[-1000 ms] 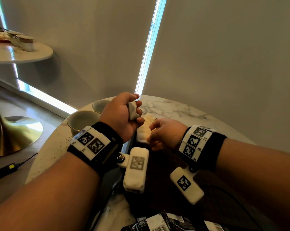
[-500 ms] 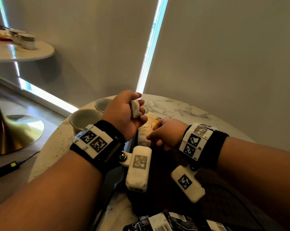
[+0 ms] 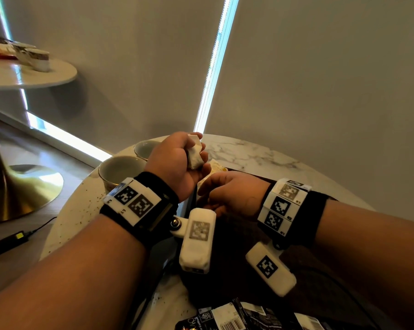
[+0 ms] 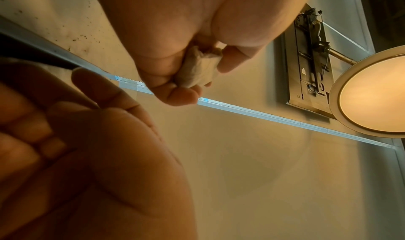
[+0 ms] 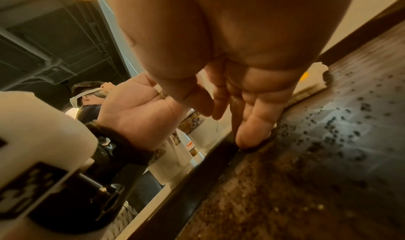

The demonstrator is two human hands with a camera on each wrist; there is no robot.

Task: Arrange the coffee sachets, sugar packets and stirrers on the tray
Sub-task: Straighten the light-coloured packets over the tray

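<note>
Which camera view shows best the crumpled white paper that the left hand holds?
The left wrist view: the crumpled white paper sits near the centre, unobstructed, with the left hand curled round it. The head view shows the paper smaller, partly hidden in the grip. The right wrist view shows the left hand's palm, but not clearly the paper.

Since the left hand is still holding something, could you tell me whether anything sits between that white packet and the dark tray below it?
Partly: the right hand hovers open over the dark wooden tray just below the left hand, which grips a crumpled white packet. A pale packet already lies at the tray's edge.
</note>
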